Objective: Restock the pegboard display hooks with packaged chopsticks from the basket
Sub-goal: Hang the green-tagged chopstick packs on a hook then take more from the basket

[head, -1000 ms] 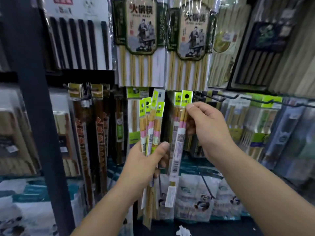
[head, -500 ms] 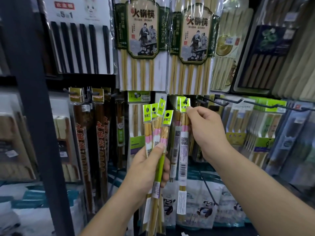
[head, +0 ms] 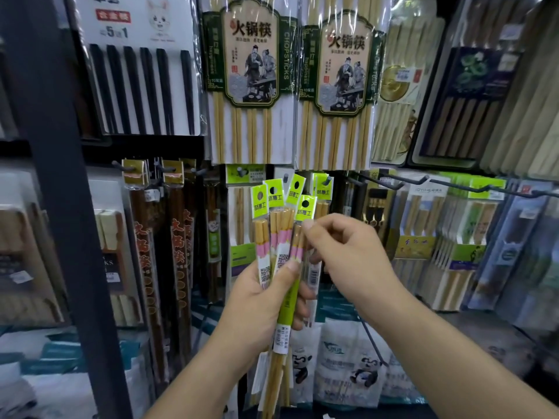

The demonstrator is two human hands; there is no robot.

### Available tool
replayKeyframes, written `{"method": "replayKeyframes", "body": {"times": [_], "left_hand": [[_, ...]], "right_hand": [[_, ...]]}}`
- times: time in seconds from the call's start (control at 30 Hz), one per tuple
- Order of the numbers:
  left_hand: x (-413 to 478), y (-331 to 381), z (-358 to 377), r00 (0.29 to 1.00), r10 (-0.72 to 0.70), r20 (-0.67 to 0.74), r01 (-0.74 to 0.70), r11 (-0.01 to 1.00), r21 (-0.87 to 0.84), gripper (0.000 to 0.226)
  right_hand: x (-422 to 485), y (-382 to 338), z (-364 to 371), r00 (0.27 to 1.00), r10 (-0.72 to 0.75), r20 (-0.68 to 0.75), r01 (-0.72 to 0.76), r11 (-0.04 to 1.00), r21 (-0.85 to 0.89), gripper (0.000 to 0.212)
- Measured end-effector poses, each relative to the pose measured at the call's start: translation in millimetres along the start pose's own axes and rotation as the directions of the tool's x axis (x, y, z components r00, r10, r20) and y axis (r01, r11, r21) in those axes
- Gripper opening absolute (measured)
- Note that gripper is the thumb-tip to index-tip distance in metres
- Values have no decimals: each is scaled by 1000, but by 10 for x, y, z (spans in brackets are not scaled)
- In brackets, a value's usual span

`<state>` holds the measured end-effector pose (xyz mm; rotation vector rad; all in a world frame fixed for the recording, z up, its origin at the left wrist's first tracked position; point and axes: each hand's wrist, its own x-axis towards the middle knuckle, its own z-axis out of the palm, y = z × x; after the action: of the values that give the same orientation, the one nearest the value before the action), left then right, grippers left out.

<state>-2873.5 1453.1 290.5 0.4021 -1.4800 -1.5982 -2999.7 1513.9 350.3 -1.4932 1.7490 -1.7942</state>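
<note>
Left hand (head: 263, 300) grips fanned chopstick packs (head: 279, 234); right hand (head: 351, 255) pinches one.

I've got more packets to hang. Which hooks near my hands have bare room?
The black hook right of the hung green-header packet shows a bare prong; so does the long hook further right. The brown packs on the left hang crowded.

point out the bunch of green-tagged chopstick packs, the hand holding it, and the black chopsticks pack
bunch of chopstick packs (head: 279, 228), head view, bamboo tops below the green tags
left hand (head: 258, 303), head view, back of the hand
black chopsticks pack (head: 142, 74), head view, middle of the pack
</note>
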Motion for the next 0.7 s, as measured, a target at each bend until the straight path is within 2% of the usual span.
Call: {"method": "replayKeyframes", "body": {"times": [0.13,0.23,0.33,0.7], "left_hand": [[-9,-33,-6,1000,-3,14,3,1000,-12,44],[0,-57,-61,999,-40,-28,40,999,-6,43],[16,-78,-101,996,-89,-7,88,995,-47,46],[-12,-78,-129,995,-99,10,99,995,-25,44]], "right_hand": [[-10,-34,54,1000,-18,20,17,999,44,21],[65,-80,0,999,32,-41,-26,991,132,27],[185,-119,-75,992,66,-109,-46,983,176,34],[342,-8,-79,981,73,-177,-53,992,115,30]]}}
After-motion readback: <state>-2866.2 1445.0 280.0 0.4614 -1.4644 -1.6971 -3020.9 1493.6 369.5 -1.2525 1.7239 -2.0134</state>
